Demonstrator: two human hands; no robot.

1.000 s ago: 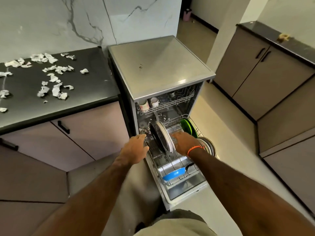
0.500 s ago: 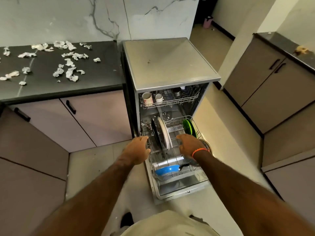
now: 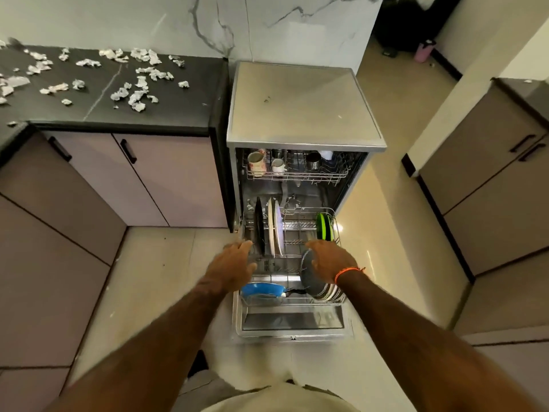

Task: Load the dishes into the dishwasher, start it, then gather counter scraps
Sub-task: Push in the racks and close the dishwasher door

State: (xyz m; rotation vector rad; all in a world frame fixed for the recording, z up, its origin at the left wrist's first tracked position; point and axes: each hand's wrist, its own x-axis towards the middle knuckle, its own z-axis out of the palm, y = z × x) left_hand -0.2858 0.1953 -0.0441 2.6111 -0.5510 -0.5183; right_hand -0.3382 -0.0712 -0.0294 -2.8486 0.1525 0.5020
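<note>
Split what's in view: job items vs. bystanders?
Job:
- dishwasher
- lower rack
- plates
- green plate
- blue pan
- mugs
- paper scraps

Bystanders:
- cabinet doors
- pink bottle

Two bare forearms, with no sleeves visible on either. The right hand [image 3: 329, 258] has a thin orange thread bracelet [image 3: 349, 272] tied around the wrist, its knotted ends sticking out on the outer side. The left hand [image 3: 234, 263] wears nothing. Below the bracelet, at the bottom edge, pale cream clothing [image 3: 279, 398] shows.
</note>
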